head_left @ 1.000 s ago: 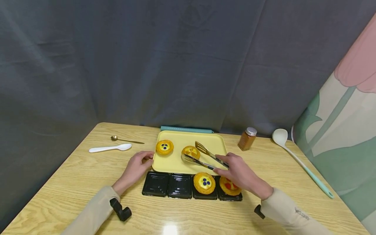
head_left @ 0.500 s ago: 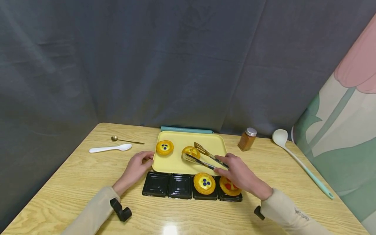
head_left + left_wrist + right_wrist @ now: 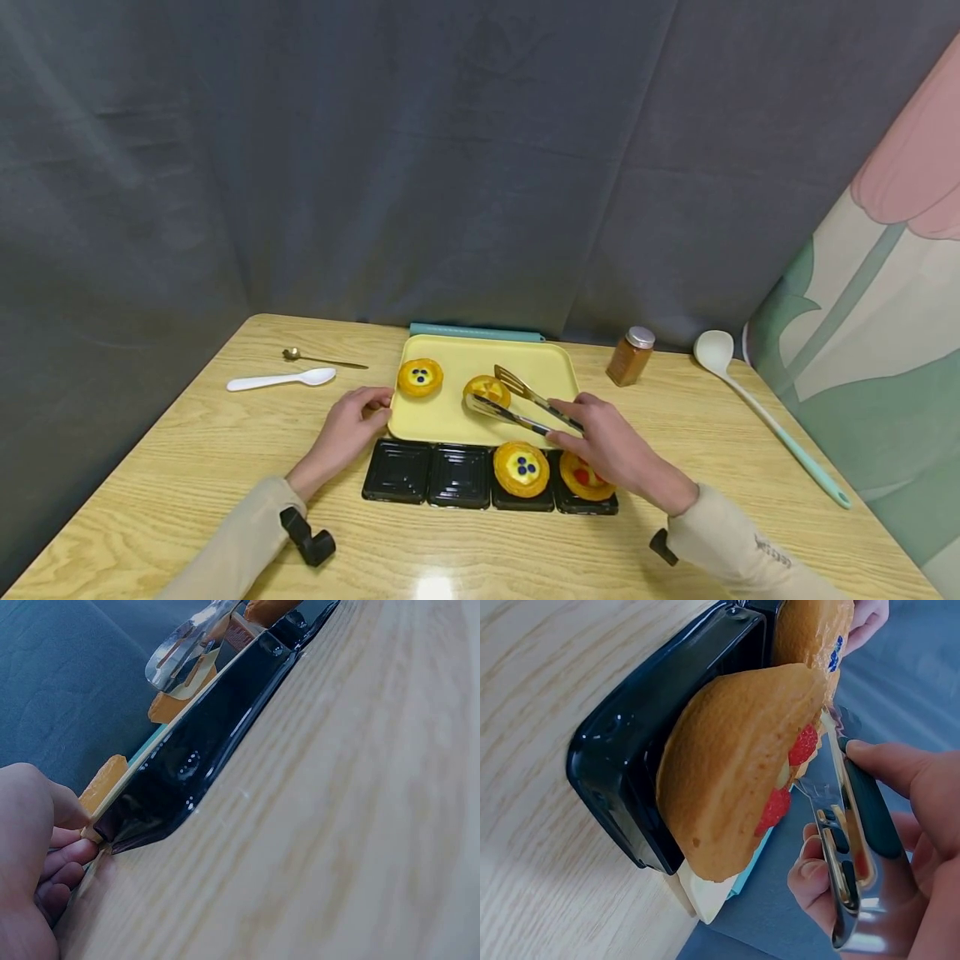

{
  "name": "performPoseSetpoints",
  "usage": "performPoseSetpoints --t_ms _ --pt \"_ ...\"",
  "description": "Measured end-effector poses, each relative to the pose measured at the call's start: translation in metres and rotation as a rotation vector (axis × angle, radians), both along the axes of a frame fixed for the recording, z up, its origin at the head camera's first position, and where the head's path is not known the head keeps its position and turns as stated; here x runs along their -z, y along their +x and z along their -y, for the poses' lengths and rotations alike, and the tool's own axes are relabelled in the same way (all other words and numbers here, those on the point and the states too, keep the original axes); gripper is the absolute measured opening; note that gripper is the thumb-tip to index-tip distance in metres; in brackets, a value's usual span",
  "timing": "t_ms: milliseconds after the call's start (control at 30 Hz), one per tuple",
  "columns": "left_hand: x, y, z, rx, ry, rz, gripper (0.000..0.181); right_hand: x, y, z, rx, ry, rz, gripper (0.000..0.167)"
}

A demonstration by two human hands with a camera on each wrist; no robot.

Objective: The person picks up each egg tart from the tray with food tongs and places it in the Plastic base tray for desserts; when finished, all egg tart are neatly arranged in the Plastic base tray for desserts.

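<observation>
My right hand (image 3: 611, 442) grips metal tongs (image 3: 866, 832) with dark handle pads, thumb on one arm and fingers on the other. In the head view the tongs' two heads lie either side of a tart with yellow fruit pieces (image 3: 487, 387) on a pale yellow tray (image 3: 450, 425). My left hand (image 3: 351, 429) pinches the tray's left edge between thumb and fingers, as the left wrist view shows. A blueberry tart (image 3: 421, 377) sits at the tray's left. In front, a row of black square containers (image 3: 460, 475) bears another blueberry tart (image 3: 521, 468) and a strawberry tart (image 3: 585, 479).
Left of the tray lie a white spoon (image 3: 281, 379) and a thin dark-gold spoon (image 3: 326, 360). A teal strip (image 3: 477, 332) runs behind the tray. To the right stand a spice jar (image 3: 631, 356) and a long ladle (image 3: 772, 417) with a green handle.
The tongs' far head has shifted slightly toward the fruit tart. Otherwise the hands, tray and tarts stay where they were.
</observation>
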State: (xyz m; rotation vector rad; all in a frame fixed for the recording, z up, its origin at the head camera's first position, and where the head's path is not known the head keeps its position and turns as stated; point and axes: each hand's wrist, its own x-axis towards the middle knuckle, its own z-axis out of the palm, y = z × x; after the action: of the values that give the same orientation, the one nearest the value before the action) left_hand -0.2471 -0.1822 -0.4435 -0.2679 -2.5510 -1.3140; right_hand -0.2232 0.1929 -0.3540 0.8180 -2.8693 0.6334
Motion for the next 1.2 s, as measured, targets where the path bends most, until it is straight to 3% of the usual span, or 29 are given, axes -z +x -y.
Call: performPoseSetpoints --t_ms 833,1200 --pt "0.001 0.000 0.004 -0.001 0.002 -0.007 0.033 -0.013 0.033 0.000 -0.031 -0.028 -0.015 0.047" --pt "-0.003 0.002 0.004 -0.001 0.005 -0.005 0.034 -0.010 0.053 -0.002 -0.105 -0.050 -0.047 0.047"
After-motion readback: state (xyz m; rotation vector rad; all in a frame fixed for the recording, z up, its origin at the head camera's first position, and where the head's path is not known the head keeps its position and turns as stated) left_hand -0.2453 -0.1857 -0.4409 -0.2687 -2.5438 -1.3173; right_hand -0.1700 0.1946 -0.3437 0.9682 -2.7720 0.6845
